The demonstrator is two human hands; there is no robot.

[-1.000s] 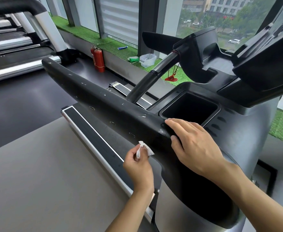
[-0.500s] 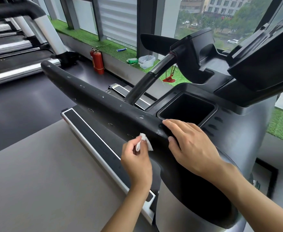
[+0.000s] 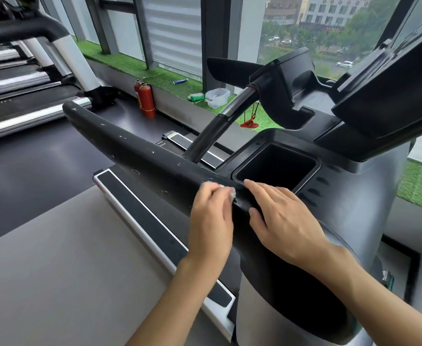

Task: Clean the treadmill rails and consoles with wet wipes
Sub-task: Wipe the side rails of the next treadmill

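- Left hand [image 3: 211, 216] just below frame centre, 6 o'clock; motion-blurred; fingers curled round a wadded wet wipe [image 3: 232, 194], only a white scrap showing at the fingertips
- Change: a second ago this hand held the wipe below the near edge of the rail [image 3: 120, 143]; now it is up on the rail's top, wipe touching the black surface just beside the right hand
- Right hand [image 3: 279, 216] at 4 o'clock; fingers straight, flat on the rail, holding nothing; unmoved; probably steadying
- Cup recess [image 3: 277, 168] at 3 o'clock, console [image 3: 389, 101] at 2 o'clock; neither touched
- Reading: wiping stroke begun at the rail's console end; pale marks [image 3: 135, 171] toward 10 o'clock remain; most of the task ahead
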